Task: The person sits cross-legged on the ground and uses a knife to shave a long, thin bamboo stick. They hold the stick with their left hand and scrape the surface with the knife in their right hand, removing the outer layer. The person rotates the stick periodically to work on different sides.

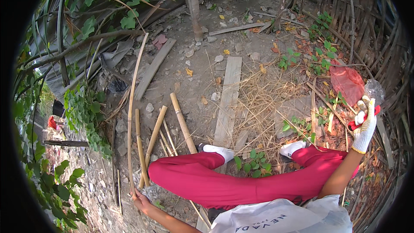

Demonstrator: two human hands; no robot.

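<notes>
I am squatting in red trousers and white socks on bare dirt. My left hand, bare, is low at the bottom left, closed around the near end of a long thin bamboo strip that runs away from me over the ground. My right hand wears a white knit glove and is raised at the far right. It grips a red-handled tool, most of which the glove hides.
Several short bamboo poles lie in front of my left knee. A wooden plank runs forward between my feet, beside dry grass. A red plastic bag lies by the woven bamboo fence. A post stands ahead; leafy vines on the left.
</notes>
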